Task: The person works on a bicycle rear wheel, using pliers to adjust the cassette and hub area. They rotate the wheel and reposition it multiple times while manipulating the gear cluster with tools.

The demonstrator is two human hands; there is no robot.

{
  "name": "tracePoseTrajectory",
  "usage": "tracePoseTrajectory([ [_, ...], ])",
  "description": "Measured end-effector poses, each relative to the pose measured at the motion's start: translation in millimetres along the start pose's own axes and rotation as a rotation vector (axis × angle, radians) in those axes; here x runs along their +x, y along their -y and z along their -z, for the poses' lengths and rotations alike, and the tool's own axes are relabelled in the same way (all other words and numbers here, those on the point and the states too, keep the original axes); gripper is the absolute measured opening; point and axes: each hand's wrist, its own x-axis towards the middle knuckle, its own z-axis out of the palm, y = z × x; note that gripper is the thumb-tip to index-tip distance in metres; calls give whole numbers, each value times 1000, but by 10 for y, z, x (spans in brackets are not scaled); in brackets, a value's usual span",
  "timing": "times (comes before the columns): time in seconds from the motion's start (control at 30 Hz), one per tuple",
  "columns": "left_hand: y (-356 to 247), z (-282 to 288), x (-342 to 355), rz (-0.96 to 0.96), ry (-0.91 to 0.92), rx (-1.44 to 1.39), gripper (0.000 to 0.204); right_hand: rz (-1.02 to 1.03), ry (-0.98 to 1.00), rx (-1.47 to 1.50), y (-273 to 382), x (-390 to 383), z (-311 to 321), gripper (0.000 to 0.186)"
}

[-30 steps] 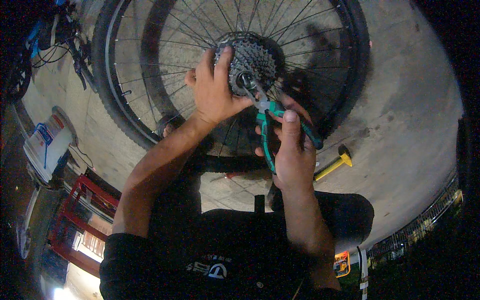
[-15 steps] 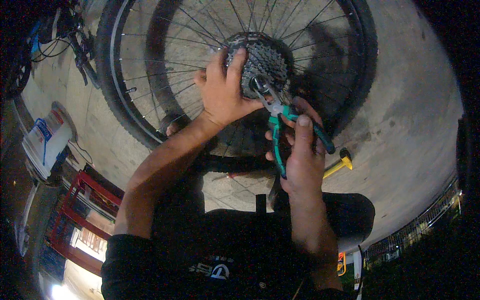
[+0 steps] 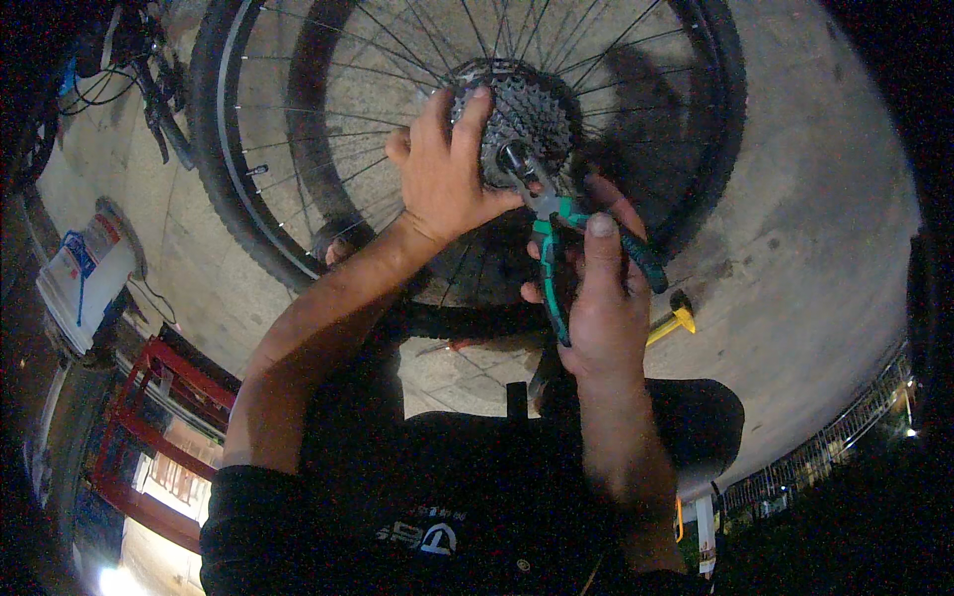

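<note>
Several stacked sprockets point(image 3: 537, 114): at the middle of the bicycle wheel point(image 3: 221, 179), facing the person, which seems to leave the hub end point(image 3: 513, 157) within reach.
Left hand point(image 3: 440, 184): fingers spread over the sprockets, probably steadying them; whether this grip clasps, I cannot tell.
Right hand point(image 3: 603, 323): grip clenched round the green-and-black pliers point(image 3: 546, 206), thumb on top, apparently for control.
Pliers: nose at the hub end, near the left thumb.
Yellow tool point(image 3: 674, 323): on the floor point(image 3: 795, 248), beside the right wrist, untouched.
</note>
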Motion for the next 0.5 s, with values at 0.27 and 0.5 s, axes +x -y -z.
tracePoseTrajectory([
  [0.27,-28,39,8,27,56,-17,115,-17,5,55,45,61,1,49],
  [0.5,-38,86,22,46,82,-43,117,1,19,-21,128,86,1,45],
])
